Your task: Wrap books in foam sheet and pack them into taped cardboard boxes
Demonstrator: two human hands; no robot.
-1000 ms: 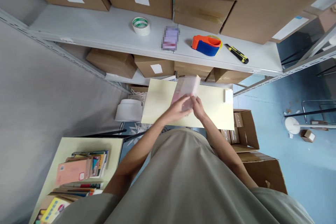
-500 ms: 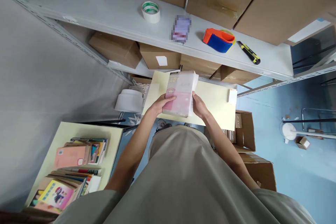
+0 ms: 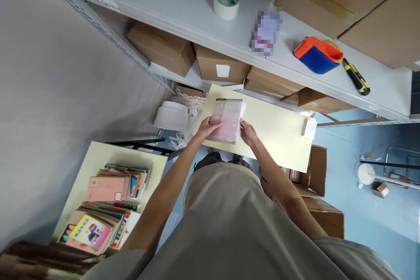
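My left hand [image 3: 206, 127] grips the left edge of a pink book wrapped in clear plastic [image 3: 226, 119]. My right hand [image 3: 248, 131] holds its right edge. The wrapped book lies flat over the near left part of a pale yellow table [image 3: 278, 133]. A small white box [image 3: 309, 127] stands at the table's right end.
A grey shelf [image 3: 183, 4] above carries a tape roll [image 3: 226, 1], an orange and blue tape dispenser [image 3: 317, 54] and a yellow utility knife [image 3: 356, 77]. Stacked books [image 3: 108, 203] lie on a second table at lower left. Open cardboard boxes [image 3: 320, 188] sit on the blue floor at right.
The wrapped book went from tilted upright to flat on the table, with both hands still on it. The view has swung, so the shelf and table appear shifted right.
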